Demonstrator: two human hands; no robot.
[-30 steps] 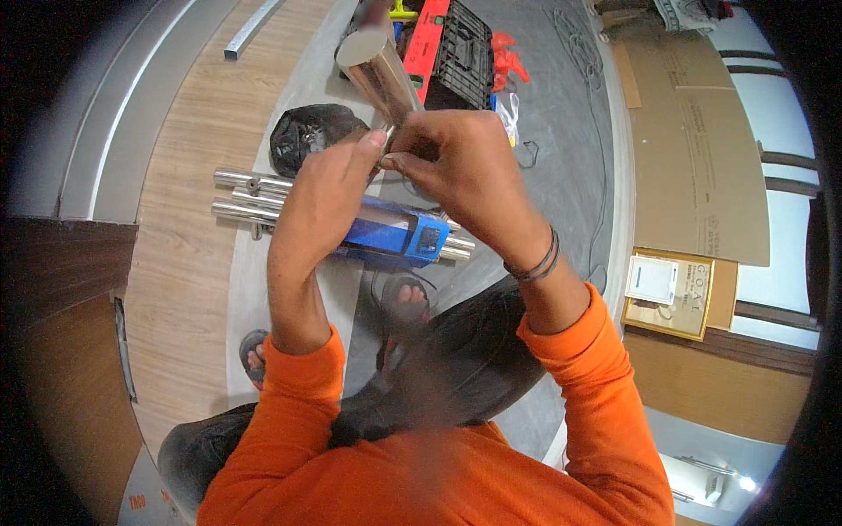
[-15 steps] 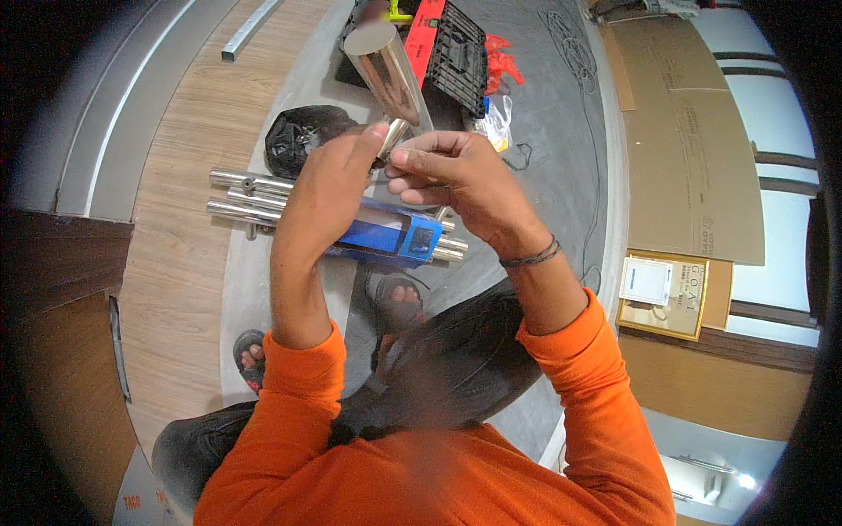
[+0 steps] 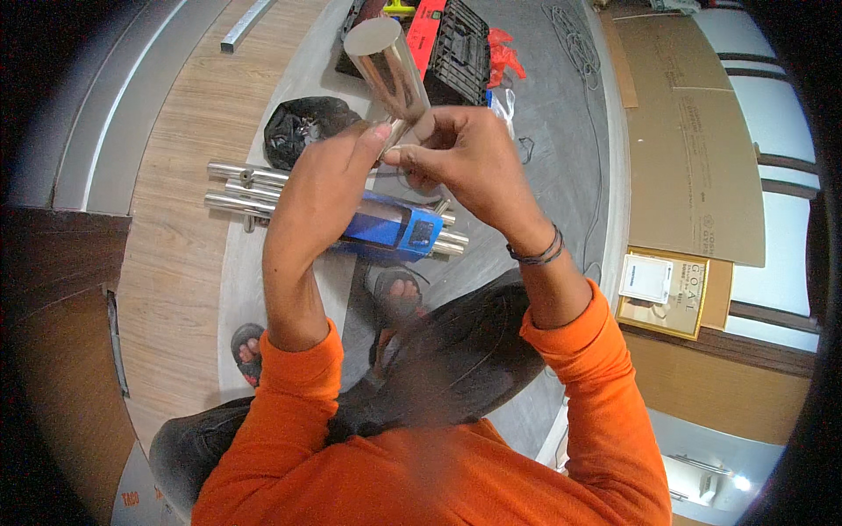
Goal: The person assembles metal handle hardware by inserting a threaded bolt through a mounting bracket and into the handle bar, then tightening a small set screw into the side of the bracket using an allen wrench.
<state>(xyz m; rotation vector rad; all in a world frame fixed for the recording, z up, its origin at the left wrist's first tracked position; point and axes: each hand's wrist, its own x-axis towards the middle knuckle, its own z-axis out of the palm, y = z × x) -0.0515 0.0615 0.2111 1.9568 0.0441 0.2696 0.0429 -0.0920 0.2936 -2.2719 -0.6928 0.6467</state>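
Glossy, smooth metal cylinder; crinkled plastic bag; matt cloth sleeves

Hands at shiny metal cylinder, orange sleeves

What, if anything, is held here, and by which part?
The metal cylinder, by its narrow near end, in the left hand. The right hand is there too; its exact contact is hidden.

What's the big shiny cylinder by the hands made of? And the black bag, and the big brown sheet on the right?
The big cylinder looks like polished metal, maybe steel: it has mirror-like streaks. The black bag seems thin plastic: glossy and crumpled. The brown sheet is probably cardboard: flat, matte and tan.
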